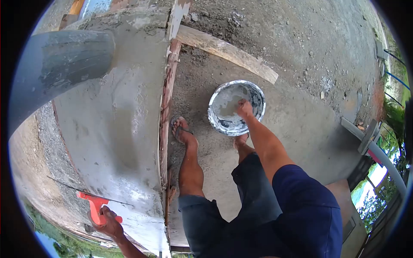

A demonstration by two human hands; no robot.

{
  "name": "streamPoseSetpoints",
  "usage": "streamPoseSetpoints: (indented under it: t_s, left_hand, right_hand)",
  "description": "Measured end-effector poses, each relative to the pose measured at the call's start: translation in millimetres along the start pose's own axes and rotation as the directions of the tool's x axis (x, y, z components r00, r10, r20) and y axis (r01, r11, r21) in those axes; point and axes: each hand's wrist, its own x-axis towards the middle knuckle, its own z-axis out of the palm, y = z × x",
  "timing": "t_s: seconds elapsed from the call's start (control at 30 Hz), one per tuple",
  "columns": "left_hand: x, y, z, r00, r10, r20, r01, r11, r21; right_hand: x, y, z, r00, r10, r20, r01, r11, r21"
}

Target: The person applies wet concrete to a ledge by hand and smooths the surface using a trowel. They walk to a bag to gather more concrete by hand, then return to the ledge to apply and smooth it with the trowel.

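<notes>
My left hand is closed round the red handle of a plastering trowel. The trowel's thin blade is seen nearly edge-on, beside the wet grey cement surface of a low wall. A round, dark basin with a cement-smeared rim stands on the ground by my feet, with grey cement mix inside. Over the basin's right part is my right hand, fingers curled closed; whatever they may hold is hidden.
A thick grey pipe rises from the cement surface at upper left. Wooden formwork boards run along its edge. A pale plank lies on the ground beyond the basin. My sandalled foot is beside the boards.
</notes>
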Motion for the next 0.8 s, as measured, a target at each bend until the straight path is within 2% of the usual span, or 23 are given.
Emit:
streamPoseSetpoints:
  t_s: [0.03, 0.07, 0.1, 0.13, 0.17, 0.23, 0.3, 0.33, 0.4, 0.43, 0.5, 0.57, 0.63, 0.67, 0.73, 0.8]
  left_hand:
    - [-6, 16, 12, 0.992, -0.108, -0.060, 0.105, 0.993, -0.056]
    - [-12, 7, 13, 0.991, -0.121, -0.051, 0.121, 0.993, -0.019]
    - [-19, -2, 12, 0.989, -0.137, -0.050, 0.137, 0.990, 0.013]
    - [-26, -12, 9, 0.987, -0.153, -0.049, 0.155, 0.987, 0.037]
    - [-37, -33, 2, 0.990, -0.143, 0.007, 0.143, 0.990, 0.006]
    - [-45, -6, 22, 0.974, -0.225, -0.027, 0.221, 0.969, -0.110]
    - [-54, 7, 23, 0.973, -0.232, -0.010, 0.227, 0.960, -0.161]
    - [-60, 11, 18, 0.973, -0.230, 0.006, 0.228, 0.959, -0.168]
    - [-74, 19, 8, 0.967, -0.254, 0.012, 0.247, 0.928, -0.278]
    - [-80, 29, 3, 0.945, -0.328, 0.006, 0.313, 0.895, -0.319]
    - [-89, 45, -12, 0.906, -0.422, 0.024, 0.400, 0.837, -0.373]
    - [-97, 53, -31, 0.883, -0.464, 0.075, 0.454, 0.801, -0.391]
    - [-101, 57, -48, 0.874, -0.474, 0.103, 0.476, 0.796, -0.374]
    - [-100, 58, -56, 0.871, -0.479, 0.113, 0.485, 0.796, -0.363]
    - [-101, 58, -72, 0.854, -0.502, 0.141, 0.517, 0.782, -0.348]
    - [-101, 45, -81, 0.862, -0.481, 0.160, 0.507, 0.817, -0.275]
  right_hand:
    - [20, 20, 31, 0.998, 0.033, -0.047, -0.033, 0.999, 0.005]
    - [27, 10, 35, 0.997, 0.072, 0.028, -0.071, 0.997, -0.026]
    - [39, 23, 61, 0.995, -0.048, -0.085, 0.051, 0.998, 0.033]
    - [39, 6, 60, 0.958, 0.176, 0.226, -0.259, 0.867, 0.426]
    - [31, -12, 44, 0.775, 0.245, 0.582, -0.611, 0.527, 0.591]
    - [4, -62, 9, 0.675, 0.182, 0.715, -0.722, 0.362, 0.589]
    - [-15, -91, -39, 0.418, -0.204, 0.885, -0.884, 0.131, 0.448]
    - [-25, -111, -65, 0.260, -0.403, 0.878, -0.948, 0.066, 0.311]
    - [-65, -179, -123, 0.176, -0.574, 0.800, -0.910, 0.214, 0.354]
    - [-93, -217, -152, 0.124, -0.646, 0.753, -0.883, 0.274, 0.380]
    - [-148, -313, -190, 0.020, -0.724, 0.690, -0.865, 0.333, 0.375]
    - [-199, -418, -213, -0.074, -0.715, 0.695, -0.781, 0.475, 0.405]
    - [-239, -522, -225, -0.096, -0.731, 0.676, -0.601, 0.584, 0.546]
    - [-254, -567, -227, -0.011, -0.718, 0.696, -0.570, 0.577, 0.586]
    - [-276, -641, -234, 0.179, -0.748, 0.638, -0.407, 0.535, 0.741]
    - [-264, -686, -213, 0.373, -0.795, 0.478, -0.208, 0.431, 0.878]
